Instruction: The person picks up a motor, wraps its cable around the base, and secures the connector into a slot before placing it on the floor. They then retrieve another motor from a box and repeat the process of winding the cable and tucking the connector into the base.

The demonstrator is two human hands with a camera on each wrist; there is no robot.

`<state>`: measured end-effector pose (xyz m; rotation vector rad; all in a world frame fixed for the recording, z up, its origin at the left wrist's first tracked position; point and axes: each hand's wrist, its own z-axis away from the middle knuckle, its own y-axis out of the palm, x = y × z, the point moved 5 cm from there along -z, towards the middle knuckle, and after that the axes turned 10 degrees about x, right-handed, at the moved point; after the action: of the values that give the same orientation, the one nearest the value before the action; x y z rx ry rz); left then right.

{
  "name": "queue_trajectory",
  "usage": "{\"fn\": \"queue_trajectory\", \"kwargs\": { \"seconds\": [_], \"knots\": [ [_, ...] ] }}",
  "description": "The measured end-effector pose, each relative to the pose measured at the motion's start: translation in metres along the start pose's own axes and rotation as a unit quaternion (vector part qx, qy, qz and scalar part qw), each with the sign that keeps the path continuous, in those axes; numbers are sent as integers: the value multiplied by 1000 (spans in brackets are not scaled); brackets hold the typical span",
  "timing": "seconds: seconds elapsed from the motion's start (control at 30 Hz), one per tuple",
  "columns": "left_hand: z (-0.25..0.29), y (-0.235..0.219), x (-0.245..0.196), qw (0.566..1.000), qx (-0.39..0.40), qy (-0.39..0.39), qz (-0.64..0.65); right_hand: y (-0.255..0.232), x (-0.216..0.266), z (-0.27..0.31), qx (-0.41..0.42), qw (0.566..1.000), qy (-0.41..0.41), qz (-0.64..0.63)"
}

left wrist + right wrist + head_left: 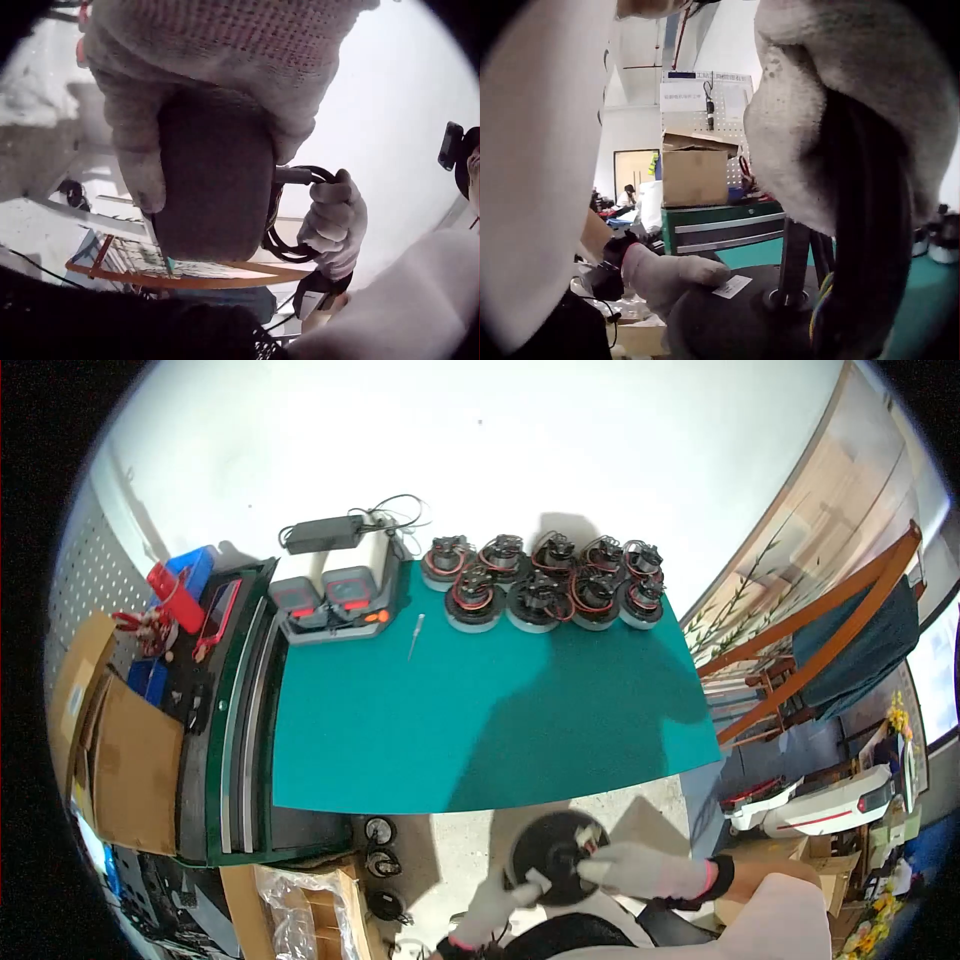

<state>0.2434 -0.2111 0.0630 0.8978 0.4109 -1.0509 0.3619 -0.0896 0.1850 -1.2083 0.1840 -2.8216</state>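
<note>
A black hub-motor wheel (545,838) is held in front of the body, just off the table's near edge. My left hand (495,910), in a pale knit glove, grips its rim; the left wrist view shows thumb and fingers around the dark round side (214,195). A white label (732,286) lies on the wheel's face beside the left thumb. From the middle of that face rises a metal shaft (793,262). My gloved right hand (650,870) grips a looped black cable (866,240) close to the shaft. Coloured wires (825,300) show at the cable's side.
Several similar wheels (533,612) with coiled red and black wires stand at the back right of the green table (400,730). Two grey-white boxes (345,575) under a black adapter (322,534) occupy the back left, near a thin screwdriver-like tool (416,635). More wheels (385,905) sit on the floor.
</note>
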Motion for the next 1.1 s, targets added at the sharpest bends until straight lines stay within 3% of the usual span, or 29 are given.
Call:
{"fn": "queue_trajectory", "kwargs": {
  "seconds": [0.07, 0.13, 0.17, 0.23, 0.4, 0.47, 0.53, 0.6, 0.73, 0.8, 0.83, 0.87, 0.93, 1.0, 1.03, 1.07, 1.1],
  "knots": [
    [-60, 2, -19, 992, 67, 71, -79, -44, -11, 0, -53, 997, -46, 33],
    [-100, 12, -56, 981, 15, 137, -137, -91, -18, -6, -125, 988, -72, 62],
    [-115, 19, -69, 981, 10, 135, -137, -110, -35, -15, -116, 987, 59, -97],
    [-146, 31, -89, 993, 12, 115, -35, -144, -40, -27, -125, 982, 41, -134],
    [-216, 21, -90, 995, 45, 91, 15, -199, -45, -51, -136, 978, 22, -159],
    [-228, 17, -93, 996, 13, 78, 37, -212, -43, -55, -135, 971, 13, -195],
    [-235, 12, -95, 997, 24, 60, 37, -218, -53, -64, -133, 972, 15, -195],
    [-238, 11, -99, 996, 73, 52, 30, -221, -52, -70, -132, 980, -50, -137],
    [-241, 1, -93, 996, 66, 46, 31, -225, -47, -71, -154, 971, -26, -180],
    [-235, 4, -102, 993, 106, 51, 30, -229, -39, -75, -109, 985, -94, -93],
    [-233, 3, -104, 995, 90, 35, -15, -231, -37, -76, -92, 988, -111, -61],
    [-232, 3, -110, 995, 93, 34, -19, -231, -42, -79, -103, 988, -65, -93],
    [-227, -1, -119, 980, 77, -37, -181, -232, -44, -64, -62, 992, -15, -113],
    [-223, -4, -130, 962, 79, -17, -262, -231, -37, -41, -123, 983, -41, -131],
    [-220, -14, -147, 921, -44, 67, -382, -246, -59, -53, -241, 958, -152, -37],
    [-211, -13, -170, 845, -163, 156, -485, -246, -43, -20, -282, 952, -117, -6],
    [-209, -8, -180, 840, -156, 160, -495, -252, -56, -9, -342, 928, -142, -41]
  ]
}}
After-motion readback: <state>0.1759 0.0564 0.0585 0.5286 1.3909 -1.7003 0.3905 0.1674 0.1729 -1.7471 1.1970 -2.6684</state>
